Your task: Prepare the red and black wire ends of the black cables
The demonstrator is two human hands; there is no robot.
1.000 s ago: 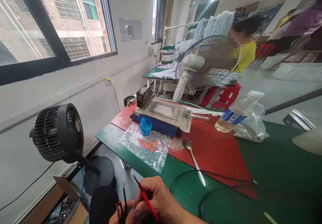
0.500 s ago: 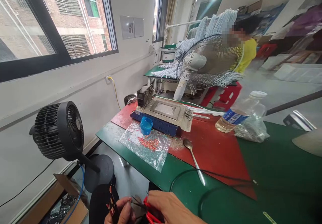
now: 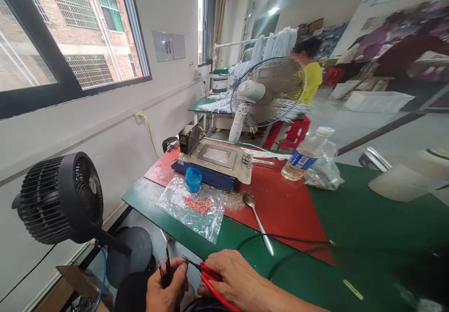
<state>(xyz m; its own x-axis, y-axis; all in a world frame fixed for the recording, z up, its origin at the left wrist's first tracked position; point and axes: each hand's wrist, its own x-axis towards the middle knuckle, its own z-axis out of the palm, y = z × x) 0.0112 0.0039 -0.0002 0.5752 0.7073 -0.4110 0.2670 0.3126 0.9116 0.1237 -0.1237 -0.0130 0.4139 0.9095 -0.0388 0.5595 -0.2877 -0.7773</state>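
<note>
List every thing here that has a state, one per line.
left hand: closed on a bundle of wires
right hand: pinching a red wire
water bottle: capped, lying tilted, nearly empty
blue cup: upright, open
plastic bag: flat, holding red bits
spoon: lying loose

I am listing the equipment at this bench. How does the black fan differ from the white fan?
The black fan stands low beside the green table, left of it; the white fan stands behind the table's far end. The black fan has a deep, solid-looking black housing; the white fan has a thin open wire cage. The black fan faces right, the white fan faces roughly left. Both stand on a stem.
</note>
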